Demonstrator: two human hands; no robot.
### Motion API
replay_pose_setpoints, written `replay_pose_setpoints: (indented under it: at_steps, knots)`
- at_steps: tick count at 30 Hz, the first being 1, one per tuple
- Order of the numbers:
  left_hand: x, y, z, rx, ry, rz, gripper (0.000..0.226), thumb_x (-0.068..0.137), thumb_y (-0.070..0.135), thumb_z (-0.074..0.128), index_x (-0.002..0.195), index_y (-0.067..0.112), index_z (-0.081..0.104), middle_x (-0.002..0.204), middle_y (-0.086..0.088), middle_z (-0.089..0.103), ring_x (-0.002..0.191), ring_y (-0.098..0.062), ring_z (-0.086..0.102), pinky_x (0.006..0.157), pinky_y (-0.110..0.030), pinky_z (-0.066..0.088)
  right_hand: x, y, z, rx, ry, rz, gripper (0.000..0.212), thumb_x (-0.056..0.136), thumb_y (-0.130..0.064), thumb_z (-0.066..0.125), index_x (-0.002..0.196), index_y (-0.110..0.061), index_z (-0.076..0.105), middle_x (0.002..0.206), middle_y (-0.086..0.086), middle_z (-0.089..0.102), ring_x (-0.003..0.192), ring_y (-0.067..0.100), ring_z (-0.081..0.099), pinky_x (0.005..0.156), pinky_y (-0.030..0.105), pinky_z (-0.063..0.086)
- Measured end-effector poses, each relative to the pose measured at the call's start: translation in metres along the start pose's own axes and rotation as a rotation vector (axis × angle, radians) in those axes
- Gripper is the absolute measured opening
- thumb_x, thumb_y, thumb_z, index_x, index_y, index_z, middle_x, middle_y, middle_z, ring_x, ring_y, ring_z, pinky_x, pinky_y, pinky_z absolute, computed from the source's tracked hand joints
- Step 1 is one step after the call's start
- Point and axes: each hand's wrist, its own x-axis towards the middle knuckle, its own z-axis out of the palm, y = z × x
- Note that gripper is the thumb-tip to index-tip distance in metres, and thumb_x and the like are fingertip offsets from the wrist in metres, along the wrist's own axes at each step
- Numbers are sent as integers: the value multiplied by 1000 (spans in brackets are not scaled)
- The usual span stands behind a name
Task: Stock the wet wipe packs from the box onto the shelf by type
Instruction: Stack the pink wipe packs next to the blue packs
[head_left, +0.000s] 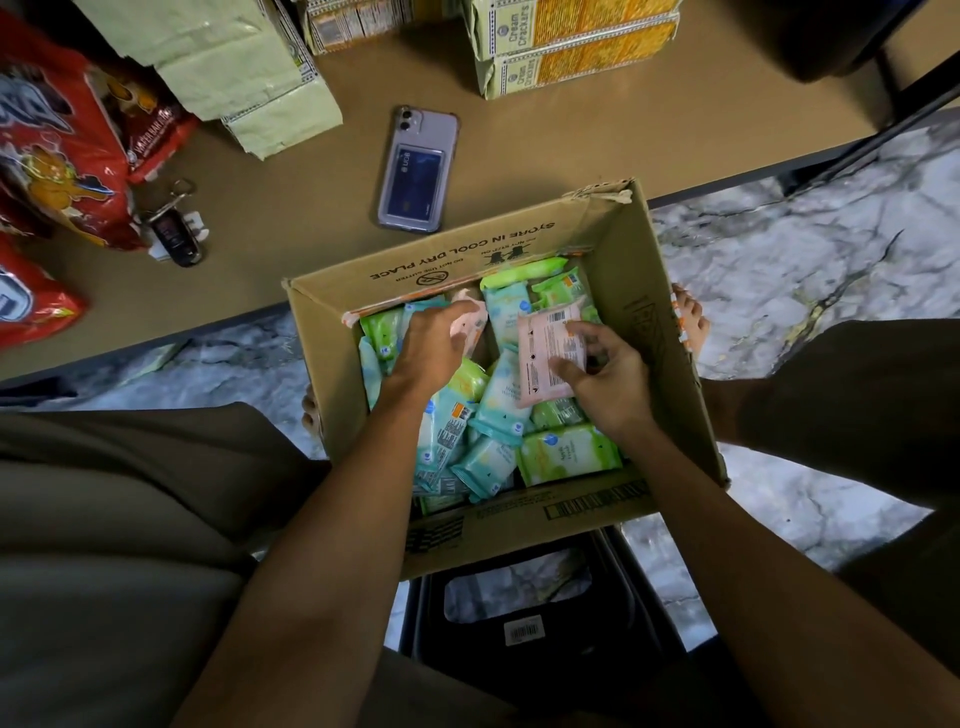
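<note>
An open cardboard box (649, 322) sits between my knees, filled with several green and teal wet wipe packs. A green pack (569, 453) lies near the box's front, and teal ones (483, 465) pile up beside it. My right hand (605, 384) pinches a pink pack (545, 358), back label up, above the pile. My left hand (431, 345) reaches into the far left of the box and grips another pink pack (470, 325), mostly hidden under its fingers. The tan shelf (322, 208) lies just beyond the box.
On the shelf lie a phone (418, 169) in a clear case, a car key (174, 228), red snack bags (57, 140), pale green packets (244, 67) and cream cracker boxes (576, 47). A black stool (524, 613) stands under me on the marble floor.
</note>
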Motion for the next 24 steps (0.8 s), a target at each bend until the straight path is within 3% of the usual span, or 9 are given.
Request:
replay_pose_setpoints:
  at_steps: [3,6,9,11,15,17,19,22,24]
  knots:
    - [-1,8,-10,-21,63,60,45,87,-5,61,125,18,68,125,-13,65,117,-27,57,99,-13,32,0,-5,-3,8,-8,7,46,86,-15,79,128,-22,63,114,6,69,106,21,68,82,44,61]
    - [-3,16,-24,-25,68,137,46,85,-6,63,124,19,68,121,-10,66,110,-26,59,94,-17,36,-2,-14,-6,36,-12,5,47,84,-9,79,127,-20,64,109,4,71,104,21,70,80,42,62]
    - [-11,24,-38,-76,103,141,45,87,-1,64,126,23,65,122,-5,67,109,-23,60,93,-19,40,-7,-29,-9,46,-4,-6,44,84,-6,79,123,-19,64,99,2,70,95,21,71,69,32,62]
    - [-19,32,-46,-106,115,152,44,90,2,64,127,24,64,121,-2,68,106,-18,61,89,-16,40,-12,-39,-10,34,18,-41,42,83,-7,80,120,-21,65,94,4,67,88,21,70,68,36,62]
    - [-43,49,-63,-170,128,94,37,96,12,62,128,31,62,99,4,64,75,-10,56,66,-21,40,-24,-56,-14,36,-6,-108,40,83,-10,80,118,-25,66,100,12,67,97,25,68,77,43,61]
    - [-55,57,-71,-236,151,71,32,97,14,60,122,33,63,94,4,66,55,-2,46,54,-22,38,-30,-64,-15,31,-13,-152,40,83,-13,80,117,-28,65,105,9,67,100,22,67,78,40,61]
    - [-66,64,-80,-297,172,62,30,95,12,61,117,33,64,90,0,67,47,-3,45,47,-19,38,-37,-73,-16,35,0,-184,40,83,-14,80,117,-30,65,101,5,67,92,19,68,75,37,61]
    - [-83,75,-98,-391,182,61,36,89,6,65,115,31,64,92,-4,67,52,-9,48,50,-21,42,-47,-86,-17,49,23,-222,40,82,-19,82,111,-41,65,98,5,68,93,20,69,81,45,60]
    - [-93,81,-112,-430,174,68,45,85,2,69,117,32,62,96,7,67,64,-8,56,55,-16,47,-54,-99,-19,49,31,-265,40,82,-20,82,106,-46,64,96,4,69,97,21,68,84,46,58]
